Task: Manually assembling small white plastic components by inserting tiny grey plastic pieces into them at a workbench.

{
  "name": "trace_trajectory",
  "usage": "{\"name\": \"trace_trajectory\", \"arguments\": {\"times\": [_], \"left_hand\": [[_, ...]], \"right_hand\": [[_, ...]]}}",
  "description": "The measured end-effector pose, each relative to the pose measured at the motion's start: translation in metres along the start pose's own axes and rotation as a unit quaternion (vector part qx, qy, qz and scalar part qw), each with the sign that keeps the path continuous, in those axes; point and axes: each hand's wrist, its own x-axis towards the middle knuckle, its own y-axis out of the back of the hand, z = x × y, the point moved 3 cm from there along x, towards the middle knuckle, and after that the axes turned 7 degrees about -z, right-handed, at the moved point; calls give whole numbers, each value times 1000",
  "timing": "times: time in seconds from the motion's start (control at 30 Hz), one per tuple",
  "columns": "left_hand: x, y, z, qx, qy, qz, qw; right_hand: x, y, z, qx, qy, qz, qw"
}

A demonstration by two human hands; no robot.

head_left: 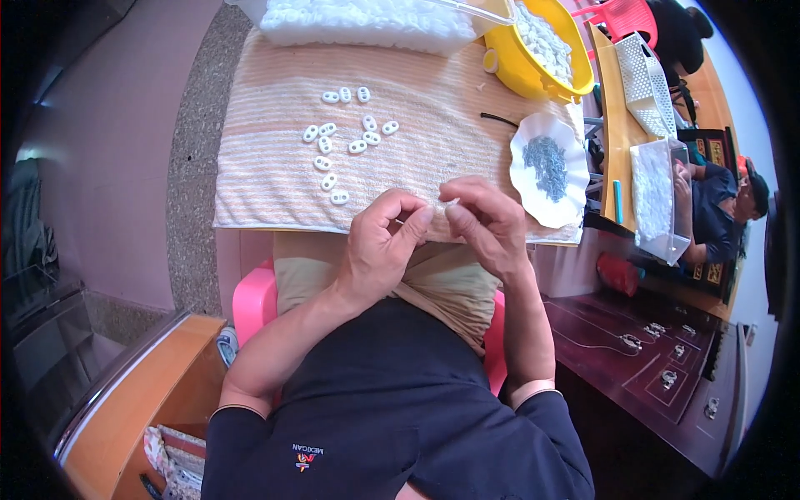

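Note:
Above the towel's near edge, my left hand [383,242] is closed in a pinch, thumb against forefinger. Something thin and small may be between them; I cannot make it out. Close beside it, my right hand [490,225] pinches a small white plastic piece [452,202], mostly hidden by the fingertips. The striped towel [450,100] covers the table. On it, left of centre, lie several white oval plastic pieces [322,163], each with two dark holes. A white scalloped dish [568,196] of small grey-blue bits [546,167] stands to the right of my right hand.
At the table's far side are a clear bin [358,33] full of white pieces and a yellow basin [521,62] with more. A short black rod [498,119] lies near the dish. At right, a co-worker [721,200] sits by another clear bin [673,237].

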Motion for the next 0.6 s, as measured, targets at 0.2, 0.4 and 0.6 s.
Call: {"name": "trace_trajectory", "arguments": {"times": [0.2, 0.4, 0.6], "left_hand": [[0, -3, -1, -39, 45, -50, 997], [2, -4, -4, -134, 96, -95, 982], [4, -2, -6, -197, 113, -86, 970]], "right_hand": [[-3, -4, 7, 60, 30, -25, 997], [-1, -2, 6, 68, 43, -36, 996], [-4, -7, 10, 129, -36, -10, 991]]}}
